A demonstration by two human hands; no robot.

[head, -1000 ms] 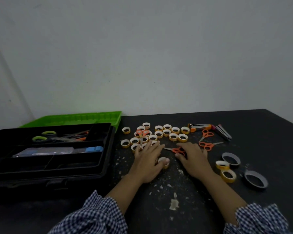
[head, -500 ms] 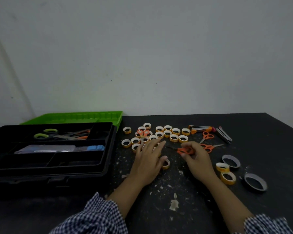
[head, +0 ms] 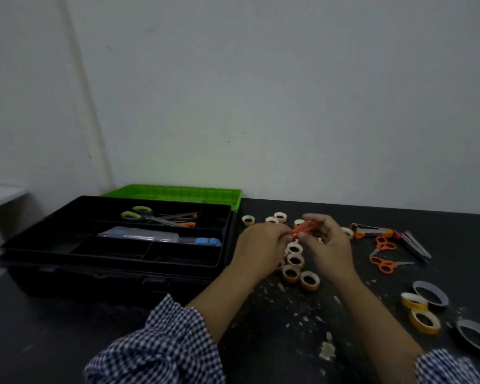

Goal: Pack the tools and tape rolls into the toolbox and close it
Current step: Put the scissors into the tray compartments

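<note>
The open black toolbox point(head: 117, 261) lies at the left, its green lid point(head: 172, 193) flat behind it. Its tray holds green-handled scissors point(head: 135, 214) and a blue-tipped cutter point(head: 161, 237). Small orange scissors point(head: 302, 228) are raised above several small yellow tape rolls point(head: 294, 260). My left hand point(head: 261, 245) pinches one end and my right hand point(head: 327, 242) grips the handle end. Two more orange scissors point(head: 384, 253) lie to the right.
An orange stapler point(head: 372, 231) and a dark pen-like tool point(head: 416, 245) lie at the back right. Larger yellow rolls point(head: 420, 313) and grey rolls point(head: 430, 293) sit at the right edge. White scraps point(head: 327, 350) litter the black table.
The right hand picked the orange scissors off the table and lifted them. The left hand left the rolls and came up to pinch them. The view swung right.
</note>
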